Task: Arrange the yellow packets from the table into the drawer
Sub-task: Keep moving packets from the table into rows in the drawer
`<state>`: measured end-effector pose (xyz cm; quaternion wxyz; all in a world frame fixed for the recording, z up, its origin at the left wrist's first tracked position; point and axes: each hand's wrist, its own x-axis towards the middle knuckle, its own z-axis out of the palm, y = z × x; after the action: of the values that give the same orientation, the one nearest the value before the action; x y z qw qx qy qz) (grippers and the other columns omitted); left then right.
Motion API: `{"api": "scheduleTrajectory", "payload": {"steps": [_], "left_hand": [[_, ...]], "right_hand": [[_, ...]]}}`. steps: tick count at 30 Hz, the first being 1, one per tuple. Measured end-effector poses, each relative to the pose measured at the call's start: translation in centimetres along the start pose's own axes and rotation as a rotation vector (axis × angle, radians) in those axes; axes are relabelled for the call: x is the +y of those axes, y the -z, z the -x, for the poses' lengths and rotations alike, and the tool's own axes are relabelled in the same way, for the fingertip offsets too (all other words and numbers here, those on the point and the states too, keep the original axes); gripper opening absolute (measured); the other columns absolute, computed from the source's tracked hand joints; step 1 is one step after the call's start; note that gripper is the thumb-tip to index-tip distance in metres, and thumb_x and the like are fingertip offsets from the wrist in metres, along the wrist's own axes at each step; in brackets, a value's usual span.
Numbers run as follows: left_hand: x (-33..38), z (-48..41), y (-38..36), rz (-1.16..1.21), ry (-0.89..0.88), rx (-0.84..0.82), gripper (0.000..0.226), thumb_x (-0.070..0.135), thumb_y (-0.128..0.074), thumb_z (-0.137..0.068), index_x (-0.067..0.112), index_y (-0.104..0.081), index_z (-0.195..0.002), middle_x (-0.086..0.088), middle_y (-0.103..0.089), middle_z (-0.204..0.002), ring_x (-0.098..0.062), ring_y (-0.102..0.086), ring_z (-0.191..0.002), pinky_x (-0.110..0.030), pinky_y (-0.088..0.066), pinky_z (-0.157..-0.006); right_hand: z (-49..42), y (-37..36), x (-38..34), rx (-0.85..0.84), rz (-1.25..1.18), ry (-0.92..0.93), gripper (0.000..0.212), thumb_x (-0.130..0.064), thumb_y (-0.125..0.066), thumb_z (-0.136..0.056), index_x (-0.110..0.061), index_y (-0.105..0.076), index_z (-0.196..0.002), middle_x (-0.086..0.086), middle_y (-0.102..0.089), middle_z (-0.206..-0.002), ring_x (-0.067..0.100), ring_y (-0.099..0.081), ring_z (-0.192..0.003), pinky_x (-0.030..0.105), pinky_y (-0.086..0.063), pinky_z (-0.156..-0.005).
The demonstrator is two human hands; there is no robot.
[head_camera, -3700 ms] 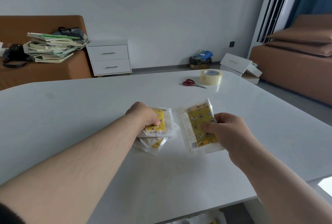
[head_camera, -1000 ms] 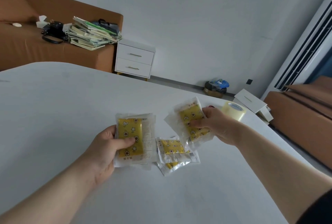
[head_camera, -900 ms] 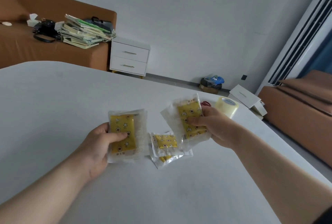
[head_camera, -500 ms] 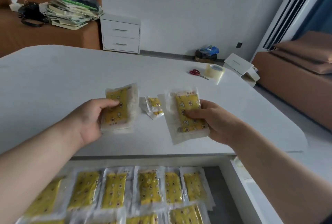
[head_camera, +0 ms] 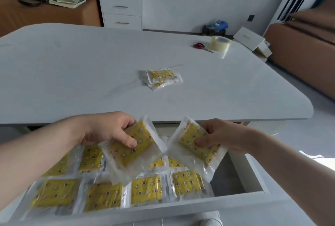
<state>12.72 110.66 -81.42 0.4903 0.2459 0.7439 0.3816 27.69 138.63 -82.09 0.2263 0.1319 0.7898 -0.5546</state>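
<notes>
Lowered from over the tabletop (head_camera: 90, 71) to above the open drawer (head_camera: 163, 209), the left packet (head_camera: 132, 155) is pinched in the grip of the left hand (head_camera: 107, 129) and the right packet (head_camera: 204, 155) in that of the right hand (head_camera: 223, 137). A small stack (head_camera: 160, 79) is left on the tabletop; rows of packets (head_camera: 145, 191) laid in the drawer are partly hidden by these 2.

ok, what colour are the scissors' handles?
Red. The scissors show best in the head view, beside the tape roll on the table.
</notes>
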Motion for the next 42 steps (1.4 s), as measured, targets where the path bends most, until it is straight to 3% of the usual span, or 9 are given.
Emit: {"api": "scheduleTrajectory", "payload": {"steps": [4,7,12,17,22,28,32,36,42], "left_hand": [[-0.6,-1.9,-2.3,-0.269,0.058,-0.091,0.020,0.002,-0.073,-0.079,0.006,-0.064,-0.097,-0.012,-0.074,-0.094,-0.024,-0.073,-0.085,-0.031,-0.058,-0.070],[-1.8,-3.7,-3.9,-0.347,0.116,-0.140,0.022,0.007,-0.074,-0.079,0.008,-0.065,-0.099,-0.008,-0.075,-0.098,-0.019,-0.073,-0.087,-0.033,-0.059,-0.078],[-3.0,-5.6,-5.9,-0.576,0.111,-0.129,0.017,0.020,-0.077,-0.078,0.026,-0.061,-0.079,0.009,-0.068,-0.084,-0.010,-0.067,-0.076,-0.023,-0.052,-0.068],[-3.4,-6.3,-7.2,-0.719,0.116,-0.133,0.017,0.025,-0.076,-0.079,0.026,-0.060,-0.083,0.008,-0.064,-0.086,-0.010,-0.060,-0.076,-0.023,-0.049,-0.065],[-4.1,-6.8,-8.1,-0.767,0.084,-0.105,0.029,0.027,-0.079,-0.075,0.018,-0.064,-0.098,0.000,-0.067,-0.098,-0.020,-0.065,-0.090,-0.036,-0.055,-0.081],[-4.0,-6.9,-8.7,-0.798,0.032,-0.044,0.031,0.031,-0.072,-0.081,0.022,-0.062,-0.109,0.006,-0.063,-0.104,-0.014,-0.061,-0.095,-0.029,-0.053,-0.080],[-3.9,-6.8,-8.5,-0.857,-0.012,0.032,0.042,0.031,-0.071,-0.082,0.026,-0.060,-0.122,0.009,-0.059,-0.118,-0.012,-0.057,-0.105,-0.030,-0.051,-0.091],[-4.1,-6.8,-8.5,-0.869,-0.024,0.045,0.037,0.031,-0.073,-0.081,0.026,-0.063,-0.116,0.009,-0.061,-0.112,-0.010,-0.058,-0.098,-0.028,-0.051,-0.086],[-4.6,-7.0,-8.6,-0.836,-0.024,0.079,0.031,0.030,-0.075,-0.080,0.028,-0.063,-0.109,0.014,-0.057,-0.095,-0.008,-0.057,-0.089,-0.023,-0.049,-0.076]], "right_hand": [[-1.1,-1.2,1.2,-0.035,0.286,-0.078,0.008,-0.019,-0.076,-0.080,-0.020,-0.072,-0.087,0.002,-0.077,-0.093,0.019,-0.073,-0.085,0.032,-0.058,-0.082],[-2.0,-2.3,1.9,-0.057,0.547,-0.127,0.009,-0.031,-0.077,-0.076,-0.028,-0.069,-0.078,-0.005,-0.074,-0.083,0.009,-0.065,-0.072,0.026,-0.052,-0.073],[-3.1,-3.2,2.9,-0.105,0.798,-0.119,0.023,-0.036,-0.075,-0.077,-0.018,-0.067,-0.091,-0.001,-0.066,-0.085,0.013,-0.056,-0.074,0.031,-0.048,-0.072],[-3.8,-3.9,3.5,-0.198,0.864,-0.133,0.024,-0.037,-0.076,-0.078,-0.022,-0.068,-0.095,-0.004,-0.066,-0.088,0.013,-0.056,-0.076,0.030,-0.048,-0.076],[-4.2,-4.4,4.2,-0.212,0.877,-0.136,0.036,-0.040,-0.077,-0.077,-0.023,-0.070,-0.108,-0.005,-0.069,-0.103,0.017,-0.062,-0.091,0.035,-0.052,-0.090],[-4.4,-4.4,4.9,-0.169,0.866,-0.127,0.047,-0.039,-0.076,-0.078,-0.020,-0.066,-0.120,-0.003,-0.066,-0.112,0.019,-0.061,-0.101,0.036,-0.050,-0.096],[-4.8,-4.2,5.2,-0.081,0.822,-0.102,0.031,-0.035,-0.068,-0.087,-0.023,-0.068,-0.115,-0.016,-0.057,-0.088,0.013,-0.057,-0.092,0.030,-0.048,-0.092],[-5.0,-4.3,5.7,-0.045,0.792,-0.081,0.030,-0.031,-0.069,-0.087,-0.022,-0.068,-0.115,-0.012,-0.059,-0.097,0.011,-0.057,-0.093,0.024,-0.047,-0.087],[-5.5,-4.5,6.3,-0.001,0.818,-0.048,0.021,-0.030,-0.073,-0.084,-0.023,-0.070,-0.103,-0.010,-0.060,-0.092,0.012,-0.058,-0.087,0.023,-0.048,-0.078]]}}
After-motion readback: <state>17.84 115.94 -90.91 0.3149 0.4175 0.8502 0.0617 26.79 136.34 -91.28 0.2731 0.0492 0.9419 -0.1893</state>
